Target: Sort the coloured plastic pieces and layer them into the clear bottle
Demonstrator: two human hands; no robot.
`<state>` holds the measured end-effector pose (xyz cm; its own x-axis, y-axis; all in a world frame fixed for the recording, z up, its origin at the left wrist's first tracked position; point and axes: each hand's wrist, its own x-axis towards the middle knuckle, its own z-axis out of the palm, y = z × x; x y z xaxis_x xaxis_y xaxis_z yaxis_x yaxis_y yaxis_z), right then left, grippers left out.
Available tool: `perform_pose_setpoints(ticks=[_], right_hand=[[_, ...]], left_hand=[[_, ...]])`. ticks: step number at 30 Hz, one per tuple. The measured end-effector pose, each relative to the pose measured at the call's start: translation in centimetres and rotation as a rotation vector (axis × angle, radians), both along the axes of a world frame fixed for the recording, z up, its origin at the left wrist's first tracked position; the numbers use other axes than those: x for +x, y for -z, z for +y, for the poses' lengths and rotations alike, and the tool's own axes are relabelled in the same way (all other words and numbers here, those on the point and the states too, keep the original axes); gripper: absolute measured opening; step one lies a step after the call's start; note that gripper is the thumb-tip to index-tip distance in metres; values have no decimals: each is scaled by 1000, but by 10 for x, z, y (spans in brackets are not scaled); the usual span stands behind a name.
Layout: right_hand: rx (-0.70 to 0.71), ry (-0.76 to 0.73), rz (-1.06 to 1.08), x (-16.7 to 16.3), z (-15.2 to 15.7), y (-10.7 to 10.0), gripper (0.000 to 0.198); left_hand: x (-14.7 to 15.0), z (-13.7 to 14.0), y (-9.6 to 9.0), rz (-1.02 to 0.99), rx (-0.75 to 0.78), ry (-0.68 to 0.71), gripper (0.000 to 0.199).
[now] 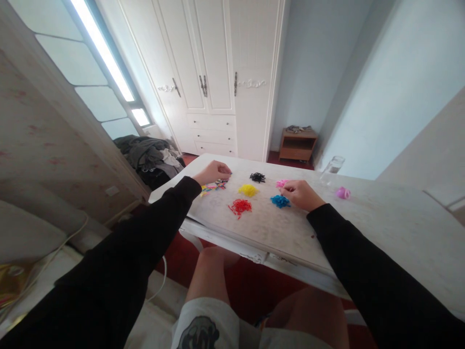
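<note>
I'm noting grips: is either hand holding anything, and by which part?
It cannot be told. The left hand is at the mixed-colour pile, the right hand by the blue pile; anything pinched is too small to make out.

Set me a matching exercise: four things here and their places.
1. Heap of small black pieces
2. Heap of small blue pieces
3. Scattered multicoloured pieces
4. Clear cylindrical jar

A. Beside the left hand
B. Nearest the rounded purple-pink object
C. Beside the right hand
D. Just beyond the heap of yellow pieces

Pairs: 1-D, 2-C, 3-A, 4-B
</note>
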<state>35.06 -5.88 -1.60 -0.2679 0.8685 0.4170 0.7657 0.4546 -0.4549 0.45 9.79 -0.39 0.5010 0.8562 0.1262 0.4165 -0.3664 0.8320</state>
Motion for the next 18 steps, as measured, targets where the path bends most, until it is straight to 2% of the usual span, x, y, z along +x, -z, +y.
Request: perform_pose_setpoints(ticks=[4, 9, 14, 18], right_hand=[[46, 18, 53, -2, -1, -3, 27], [22, 7, 244, -10, -4, -4, 20], [-6, -46, 361, -15, -4, -1, 25], [47, -31, 322, -17, -6, -1, 10]], left_hand=[[40, -31, -8, -84, 10, 106, 18], [88, -60, -7, -213, 10, 331, 24], [120, -61, -1, -260, -14, 467, 23], [130, -55, 4, -286, -37, 510, 21]])
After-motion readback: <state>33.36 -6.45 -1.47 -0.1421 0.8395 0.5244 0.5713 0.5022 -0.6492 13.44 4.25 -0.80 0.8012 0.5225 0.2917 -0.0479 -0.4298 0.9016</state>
